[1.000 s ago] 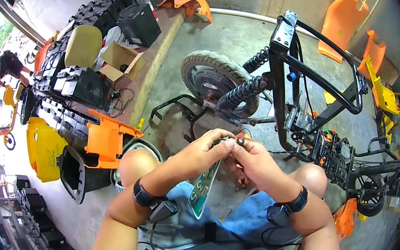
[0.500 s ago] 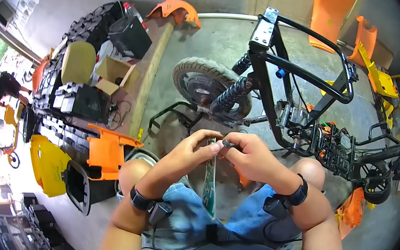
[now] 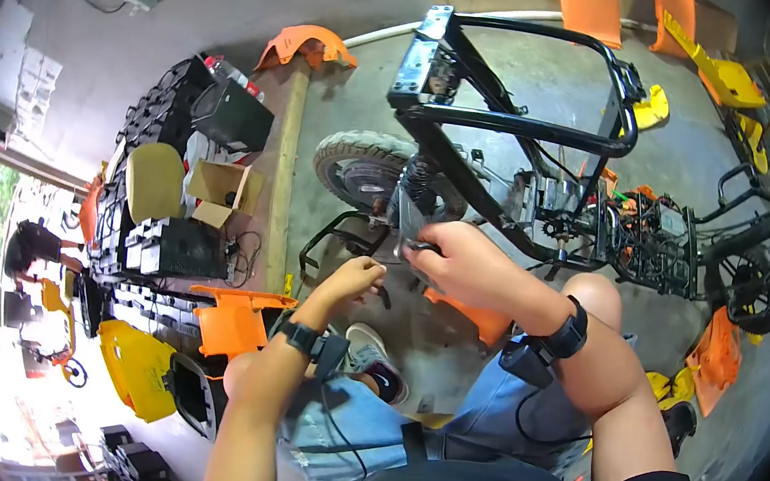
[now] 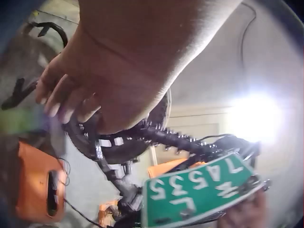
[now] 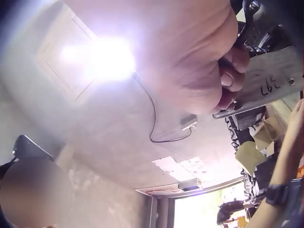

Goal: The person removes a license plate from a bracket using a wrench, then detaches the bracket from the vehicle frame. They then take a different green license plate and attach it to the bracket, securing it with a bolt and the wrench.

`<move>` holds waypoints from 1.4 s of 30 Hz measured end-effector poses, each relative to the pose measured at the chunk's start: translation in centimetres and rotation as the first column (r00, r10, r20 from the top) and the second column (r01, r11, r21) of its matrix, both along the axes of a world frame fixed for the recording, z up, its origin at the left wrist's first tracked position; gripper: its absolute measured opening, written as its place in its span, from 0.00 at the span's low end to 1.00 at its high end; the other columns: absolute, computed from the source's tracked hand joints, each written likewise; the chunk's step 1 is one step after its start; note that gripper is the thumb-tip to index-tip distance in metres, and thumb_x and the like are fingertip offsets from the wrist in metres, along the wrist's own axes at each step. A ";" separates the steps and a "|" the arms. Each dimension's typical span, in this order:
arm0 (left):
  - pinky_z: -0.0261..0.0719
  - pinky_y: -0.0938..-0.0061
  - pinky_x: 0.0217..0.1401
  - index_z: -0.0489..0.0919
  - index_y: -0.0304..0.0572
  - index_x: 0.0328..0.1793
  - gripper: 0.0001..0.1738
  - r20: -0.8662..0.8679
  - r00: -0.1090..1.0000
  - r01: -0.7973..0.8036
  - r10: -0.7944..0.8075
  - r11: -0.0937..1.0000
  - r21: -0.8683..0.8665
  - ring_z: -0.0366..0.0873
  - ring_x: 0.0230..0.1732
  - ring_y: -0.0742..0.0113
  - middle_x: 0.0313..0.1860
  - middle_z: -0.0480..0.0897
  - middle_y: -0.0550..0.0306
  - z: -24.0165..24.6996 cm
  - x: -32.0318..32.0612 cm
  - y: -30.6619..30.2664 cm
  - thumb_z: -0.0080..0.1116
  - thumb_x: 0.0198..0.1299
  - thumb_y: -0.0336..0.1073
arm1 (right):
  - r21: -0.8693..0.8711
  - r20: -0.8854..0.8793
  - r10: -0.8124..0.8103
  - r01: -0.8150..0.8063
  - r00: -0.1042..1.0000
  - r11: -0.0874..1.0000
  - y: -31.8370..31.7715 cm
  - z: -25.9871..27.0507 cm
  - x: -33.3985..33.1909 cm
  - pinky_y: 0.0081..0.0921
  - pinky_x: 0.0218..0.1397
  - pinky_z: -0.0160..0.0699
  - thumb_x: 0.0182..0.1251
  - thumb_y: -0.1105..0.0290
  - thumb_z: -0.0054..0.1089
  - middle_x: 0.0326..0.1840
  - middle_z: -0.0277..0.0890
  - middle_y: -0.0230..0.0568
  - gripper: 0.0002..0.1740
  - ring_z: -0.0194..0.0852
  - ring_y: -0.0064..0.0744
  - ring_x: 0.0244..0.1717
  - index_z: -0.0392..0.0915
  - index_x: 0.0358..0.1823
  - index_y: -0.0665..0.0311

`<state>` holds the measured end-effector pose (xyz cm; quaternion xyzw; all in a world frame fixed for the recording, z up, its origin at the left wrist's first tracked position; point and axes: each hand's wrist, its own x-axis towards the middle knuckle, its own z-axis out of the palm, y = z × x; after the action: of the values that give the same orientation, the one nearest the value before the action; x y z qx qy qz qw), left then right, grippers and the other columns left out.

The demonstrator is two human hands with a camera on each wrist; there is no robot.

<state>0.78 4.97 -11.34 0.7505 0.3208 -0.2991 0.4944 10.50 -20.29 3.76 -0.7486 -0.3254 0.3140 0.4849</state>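
My right hand (image 3: 464, 265) grips one end of a licence plate (image 3: 409, 222), which stands up edge-on in front of the rear shock absorber in the head view. Its green face (image 4: 164, 206) with white characters shows in the left wrist view, bolts near the gripped end. Marker digits are on its grey back (image 5: 273, 78), seen from the right wrist. A narrow dark piece (image 5: 244, 33) sticks out beside the right fingers; I cannot tell its kind. Apart from the plate, my left hand (image 3: 354, 280) hangs with loosely curled fingers, nothing visible in them.
A black motorbike frame (image 3: 477, 117) with its rear wheel (image 3: 356, 165) stands just ahead. Orange panels (image 3: 235, 328) and a yellow panel (image 3: 134, 368) lie to the left, beside black battery cases (image 3: 177, 249). A shoe (image 3: 367, 349) is below the left hand.
Both hands were together at the plate's upper end. The left hand has let go and drawn back left; the right hand has raised the plate forward towards the frame. The head view has shifted.
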 end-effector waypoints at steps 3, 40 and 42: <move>0.83 0.67 0.30 0.83 0.37 0.49 0.16 0.434 0.767 0.269 -0.472 0.851 0.450 0.87 0.32 0.62 0.37 0.88 0.47 -12.9 0.3 2.0 0.51 0.62 0.36 | 0.058 0.019 0.020 -0.021 1.000 0.998 0.5 -0.9 0.5 0.38 0.37 0.74 0.71 0.61 0.56 0.28 0.78 0.57 0.17 0.78 0.44 0.29 0.82 0.39 0.72; 0.81 0.75 0.32 0.73 0.36 0.49 0.09 0.523 0.837 -0.106 0.159 0.986 -0.130 0.87 0.35 0.62 0.41 0.87 0.47 20.8 -8.8 -0.7 0.49 0.73 0.34 | 0.084 -0.122 -0.050 0.061 0.991 0.995 0.2 1.4 -0.9 0.28 0.26 0.68 0.74 0.58 0.55 0.19 0.74 0.33 0.20 0.70 0.23 0.21 0.80 0.32 0.69; 0.82 0.75 0.38 0.74 0.39 0.51 0.10 0.653 0.674 -0.124 0.346 0.924 -0.361 0.87 0.38 0.60 0.43 0.86 0.47 22.6 -11.0 -1.1 0.51 0.75 0.38 | 0.175 -0.256 -0.039 0.086 0.966 0.981 0.8 0.6 -1.6 0.20 0.24 0.62 0.77 0.58 0.53 0.20 0.70 0.24 0.19 0.63 0.15 0.20 0.78 0.31 0.65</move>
<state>-10.26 3.88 11.27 0.6790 0.1552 0.0346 0.7167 8.88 -19.46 4.38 -0.6647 -0.2652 0.3592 0.5990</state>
